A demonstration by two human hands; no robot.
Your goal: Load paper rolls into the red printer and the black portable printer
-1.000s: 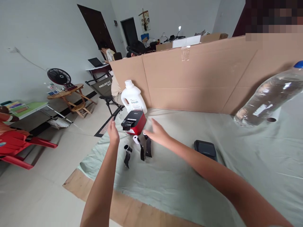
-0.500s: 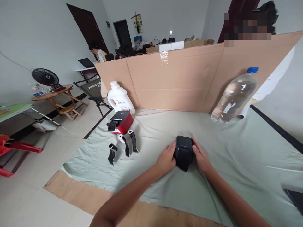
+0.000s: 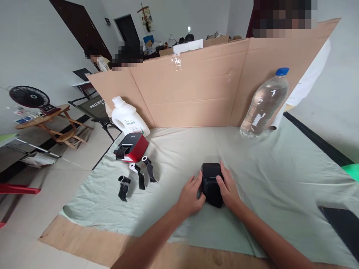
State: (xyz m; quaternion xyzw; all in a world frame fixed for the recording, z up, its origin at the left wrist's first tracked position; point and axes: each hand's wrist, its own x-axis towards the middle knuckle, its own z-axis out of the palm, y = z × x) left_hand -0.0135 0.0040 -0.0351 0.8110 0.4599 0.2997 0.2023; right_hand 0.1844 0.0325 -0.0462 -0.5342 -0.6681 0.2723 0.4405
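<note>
Step in hand, as I judge it: steadying the black device [image 3: 212, 188] between both hands. Best done with even pressure from the two sides and the body level, since a one-sided squeeze could tip or twist it. Device is over the near middle of the pale green cloth [image 3: 179, 149], to the right of the red-and-black printer [image 3: 138, 148] and three small rolls [image 3: 141, 181]; cannot tell whether its underside touches cloth. Left hand [image 3: 190, 195]: half-curled, pressed to its left side. Right hand [image 3: 230, 189]: likewise, on its right side, thumb reaching over the top. Hands apart, device clamped between.
</note>
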